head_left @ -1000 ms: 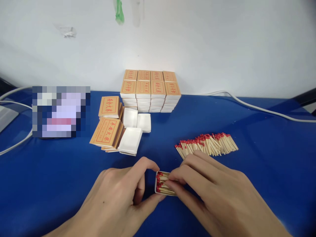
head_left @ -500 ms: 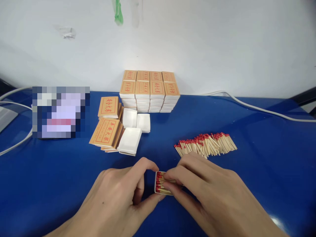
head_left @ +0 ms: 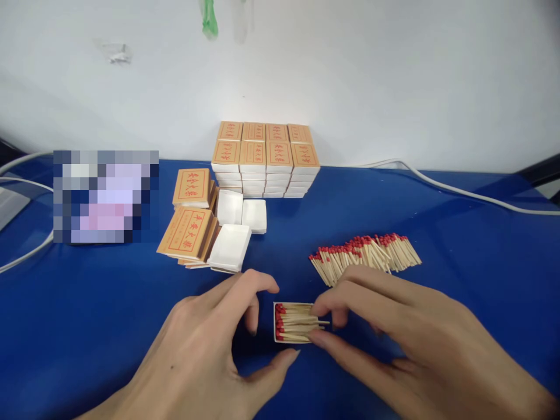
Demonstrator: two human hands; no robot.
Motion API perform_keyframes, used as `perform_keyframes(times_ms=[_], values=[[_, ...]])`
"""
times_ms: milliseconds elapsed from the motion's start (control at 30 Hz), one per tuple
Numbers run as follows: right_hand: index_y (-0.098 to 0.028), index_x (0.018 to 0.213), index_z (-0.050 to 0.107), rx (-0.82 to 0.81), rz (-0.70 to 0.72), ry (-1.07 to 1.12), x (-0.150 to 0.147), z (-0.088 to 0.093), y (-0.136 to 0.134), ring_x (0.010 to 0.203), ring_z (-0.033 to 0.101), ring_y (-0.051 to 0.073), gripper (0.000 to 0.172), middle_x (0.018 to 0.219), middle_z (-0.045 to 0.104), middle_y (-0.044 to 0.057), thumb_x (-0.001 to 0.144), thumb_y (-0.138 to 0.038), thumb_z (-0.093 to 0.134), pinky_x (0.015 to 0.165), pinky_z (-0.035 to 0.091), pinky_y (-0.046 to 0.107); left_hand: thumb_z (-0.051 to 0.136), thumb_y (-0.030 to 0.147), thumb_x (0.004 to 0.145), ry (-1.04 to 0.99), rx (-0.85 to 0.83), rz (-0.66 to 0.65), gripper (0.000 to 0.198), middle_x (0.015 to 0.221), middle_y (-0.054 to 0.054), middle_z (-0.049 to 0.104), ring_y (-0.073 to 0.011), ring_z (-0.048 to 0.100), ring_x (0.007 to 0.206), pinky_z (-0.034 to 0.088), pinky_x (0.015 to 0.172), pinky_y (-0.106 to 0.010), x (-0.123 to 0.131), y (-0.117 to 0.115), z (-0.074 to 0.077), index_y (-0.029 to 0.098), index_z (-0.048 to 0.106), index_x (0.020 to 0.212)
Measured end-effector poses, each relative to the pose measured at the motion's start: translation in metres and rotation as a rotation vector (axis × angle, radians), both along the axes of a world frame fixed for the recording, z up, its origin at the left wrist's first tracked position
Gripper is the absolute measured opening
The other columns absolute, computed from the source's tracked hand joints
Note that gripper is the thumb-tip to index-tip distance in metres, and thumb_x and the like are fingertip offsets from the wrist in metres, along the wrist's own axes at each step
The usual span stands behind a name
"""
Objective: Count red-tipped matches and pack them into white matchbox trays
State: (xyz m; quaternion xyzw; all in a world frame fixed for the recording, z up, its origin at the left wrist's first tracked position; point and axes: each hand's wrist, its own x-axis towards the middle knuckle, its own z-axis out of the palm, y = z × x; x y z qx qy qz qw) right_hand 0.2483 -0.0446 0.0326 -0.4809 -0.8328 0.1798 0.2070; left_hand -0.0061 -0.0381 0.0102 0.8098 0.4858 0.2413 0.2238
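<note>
A small white matchbox tray [head_left: 294, 322] full of red-tipped matches lies on the blue table [head_left: 459, 291] in front of me. My left hand [head_left: 205, 350] curls loosely round its left side, fingers apart. The forefinger is raised off the tray and the thumb tip is by the tray's near left corner. My right hand [head_left: 394, 332] pinches the tray's right end between thumb and forefinger, covering the match ends there. One match sticks out slightly to the right. A loose pile of matches [head_left: 365, 254] lies just beyond my right hand.
Orange matchbox sleeves [head_left: 189, 230] and empty white trays [head_left: 231, 245] lie at the middle left. A block of stacked matchboxes [head_left: 265, 158] stands against the white wall. White cables [head_left: 459, 189] run along the back and left edges. A pixelated patch sits at left.
My left fingers have lifted and spread away from the tray. My right hand has slid to the right, uncovering most of the matches in the tray.
</note>
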Motion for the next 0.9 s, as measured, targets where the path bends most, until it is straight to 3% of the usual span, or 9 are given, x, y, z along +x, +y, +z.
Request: perform_keyframes(times_ms=[133, 300, 667, 900], values=[[-0.03, 0.102, 0.068, -0.122, 0.017, 0.01, 0.009, 0.0032, 0.0026, 0.076, 0.068, 0.01, 0.019, 0.095, 0.073, -0.008, 0.103, -0.012, 0.073, 0.067, 0.05, 0.023, 0.086, 0.026, 0.09, -0.011, 0.071, -0.053, 0.031, 0.091, 0.01, 0.065, -0.0035, 0.049, 0.052, 0.04, 0.046, -0.018, 0.0016, 0.0017, 0.0016, 0.031, 0.064, 0.112], [-0.027, 0.099, 0.069, -0.194, 0.04, 0.014, 0.0033, 0.0013, 0.0025, 0.076, 0.069, 0.009, 0.019, 0.093, 0.072, -0.006, 0.107, -0.011, 0.064, 0.067, 0.05, 0.024, 0.083, 0.026, 0.099, -0.09, 0.099, -0.085, 0.019, 0.095, 0.009, 0.07, -0.0038, 0.05, 0.056, 0.041, 0.049, -0.017, 0.0013, 0.0023, -0.0049, 0.031, 0.072, 0.112], [-0.031, 0.102, 0.069, -0.282, 0.026, 0.157, 0.0, 0.0039, 0.0043, 0.083, 0.073, 0.008, 0.021, 0.098, 0.077, -0.01, 0.103, -0.011, 0.073, 0.08, 0.055, 0.017, 0.086, 0.027, 0.097, -0.097, 0.092, -0.097, 0.02, 0.088, 0.01, 0.067, -0.0038, 0.048, 0.054, 0.038, 0.046, -0.019, 0.0012, 0.0033, -0.0052, 0.03, 0.072, 0.111], [-0.035, 0.113, 0.072, -0.346, 0.046, 0.17, -0.0001, 0.0037, 0.0024, 0.099, 0.076, 0.009, 0.022, 0.112, 0.08, -0.009, 0.105, -0.014, 0.073, 0.089, 0.058, 0.018, 0.082, 0.023, 0.099, -0.076, 0.06, -0.123, 0.017, 0.092, 0.01, 0.067, -0.004, 0.048, 0.054, 0.041, 0.049, -0.02, 0.0002, 0.002, -0.0051, 0.028, 0.069, 0.11]])
